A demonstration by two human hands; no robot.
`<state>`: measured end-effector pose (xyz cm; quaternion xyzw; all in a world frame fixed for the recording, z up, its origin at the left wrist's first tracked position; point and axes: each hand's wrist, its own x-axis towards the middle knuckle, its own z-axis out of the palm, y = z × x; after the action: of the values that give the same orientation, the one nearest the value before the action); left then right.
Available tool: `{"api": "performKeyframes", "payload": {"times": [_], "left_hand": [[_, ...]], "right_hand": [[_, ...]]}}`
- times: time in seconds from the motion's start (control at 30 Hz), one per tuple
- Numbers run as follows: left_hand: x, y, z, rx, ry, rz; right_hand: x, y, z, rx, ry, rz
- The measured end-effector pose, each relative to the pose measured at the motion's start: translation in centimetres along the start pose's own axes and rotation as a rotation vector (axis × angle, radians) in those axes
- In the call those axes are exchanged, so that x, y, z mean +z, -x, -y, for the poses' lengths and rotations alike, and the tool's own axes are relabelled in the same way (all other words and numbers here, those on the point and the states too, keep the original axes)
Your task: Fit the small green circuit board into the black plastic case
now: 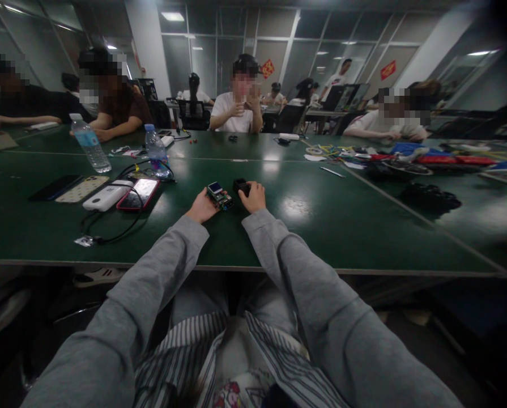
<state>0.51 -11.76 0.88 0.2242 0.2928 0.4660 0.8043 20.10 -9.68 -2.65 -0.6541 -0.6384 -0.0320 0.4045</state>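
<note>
Seen from a person's own eye level, two bare hands in grey sleeves work near the front edge of a dark green counter (321, 243). The left hand (202, 205) is partly closed around the left side of a small green circuit board (224, 201), which has a small display screen (214, 188) at its far end. The right hand (254, 197) is curled over a small black box (239, 185), thumb toward the near side and fingers over the right. The board and box sit close together, apart by a narrow gap, in front of the person; whether the box is lifted or rests on the counter cannot be told.

For good handling, the board seems best supported by its edges, with fingertips off the screen and the exposed parts. A steady, light hold on the box, low over the counter, would probably limit harm from a slip.

To the left lie a white power bank (104, 196), a phone in a red case (138, 195) and a looping black cable (139, 212), which could snag a sleeve if the arm swung that way. Behind them stand two plastic bottles (90, 144).
</note>
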Motion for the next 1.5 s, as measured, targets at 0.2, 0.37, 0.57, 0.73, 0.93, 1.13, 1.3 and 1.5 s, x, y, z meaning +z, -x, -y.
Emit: {"api": "performKeyframes", "payload": {"times": [0.2, 0.37, 0.57, 0.73, 0.93, 1.13, 1.3, 1.5], "left_hand": [[0.23, 0.16, -0.06, 0.004, -0.018, -0.002], [0.31, 0.28, -0.05, 0.007, -0.023, -0.01], [0.18, 0.09, -0.03, 0.015, -0.025, -0.012], [0.01, -0.03, -0.01, 0.019, -0.018, -0.018], [-0.03, 0.03, -0.02, 0.011, 0.013, -0.01], [0.04, 0.13, -0.04, 0.007, 0.023, -0.013], [0.3, 0.36, -0.1, 0.011, 0.022, -0.025], [0.28, 0.27, -0.12, 0.007, 0.026, -0.023]], "right_hand": [[-0.12, -0.02, 0.01, 0.005, -0.006, 0.027], [0.13, -0.03, -0.3, -0.008, -0.032, 0.022], [0.11, -0.06, -0.33, 0.001, -0.032, 0.039], [-0.01, -0.04, -0.25, 0.014, -0.034, 0.031], [0.14, 0.11, -0.37, 0.048, -0.054, 0.009], [0.14, 0.08, -0.33, 0.035, -0.056, -0.021], [0.15, 0.03, -0.21, 0.038, -0.075, -0.029], [-0.09, 0.08, 0.07, 0.045, -0.042, 0.039]]}}
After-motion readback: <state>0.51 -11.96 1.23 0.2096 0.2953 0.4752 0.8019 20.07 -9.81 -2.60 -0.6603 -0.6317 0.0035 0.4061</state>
